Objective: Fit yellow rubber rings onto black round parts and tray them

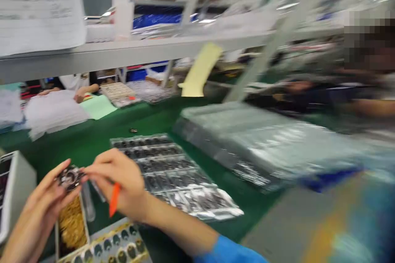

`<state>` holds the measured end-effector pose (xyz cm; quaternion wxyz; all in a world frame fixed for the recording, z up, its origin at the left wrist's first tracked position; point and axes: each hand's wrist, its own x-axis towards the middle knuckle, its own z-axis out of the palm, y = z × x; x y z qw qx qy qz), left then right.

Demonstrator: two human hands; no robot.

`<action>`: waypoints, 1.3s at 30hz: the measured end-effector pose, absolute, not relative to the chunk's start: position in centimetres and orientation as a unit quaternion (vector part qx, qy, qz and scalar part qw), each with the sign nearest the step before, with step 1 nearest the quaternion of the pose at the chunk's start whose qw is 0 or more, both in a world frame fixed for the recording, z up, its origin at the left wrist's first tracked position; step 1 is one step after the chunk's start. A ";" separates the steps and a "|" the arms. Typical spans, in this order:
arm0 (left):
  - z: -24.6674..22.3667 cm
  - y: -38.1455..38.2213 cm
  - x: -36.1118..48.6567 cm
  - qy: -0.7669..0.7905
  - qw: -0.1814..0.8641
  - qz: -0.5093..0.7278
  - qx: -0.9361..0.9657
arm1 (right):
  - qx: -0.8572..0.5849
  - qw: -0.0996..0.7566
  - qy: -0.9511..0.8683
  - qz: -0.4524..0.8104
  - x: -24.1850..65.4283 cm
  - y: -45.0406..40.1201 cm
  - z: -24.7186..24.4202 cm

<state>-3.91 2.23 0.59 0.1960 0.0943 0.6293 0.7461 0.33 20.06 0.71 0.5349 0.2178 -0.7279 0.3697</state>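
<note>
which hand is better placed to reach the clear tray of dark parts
Probably the right hand: in this view it overlaps the tray, though it also seems busy at the small metal part. The left hand supports that part, farther from the tray.

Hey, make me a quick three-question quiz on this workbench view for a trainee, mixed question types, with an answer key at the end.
1. True or false: the left hand is holding a small dark part in its fingers.
2. Pick one. What colour is the narrow item showing beside the right hand?
A) blue
B) orange
C) white
3. Fill in the blank: the tray with rows of dark pieces lies on a ______ work surface.

Key: 1. True. 2. B, orange. 3. Green.
</note>
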 end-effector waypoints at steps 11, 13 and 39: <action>0.4 3.0 -2.7 0.606 0.147 0.742 0.245 | 0.110 0.293 -0.760 0.570 0.5 20.4 1.2; 0.2 2.9 -2.6 0.617 0.147 0.730 0.256 | 0.105 0.255 -0.763 0.585 0.5 20.4 1.2; -0.4 3.1 -2.8 0.636 0.124 0.685 0.334 | 0.113 0.315 -0.804 0.492 0.0 19.6 0.2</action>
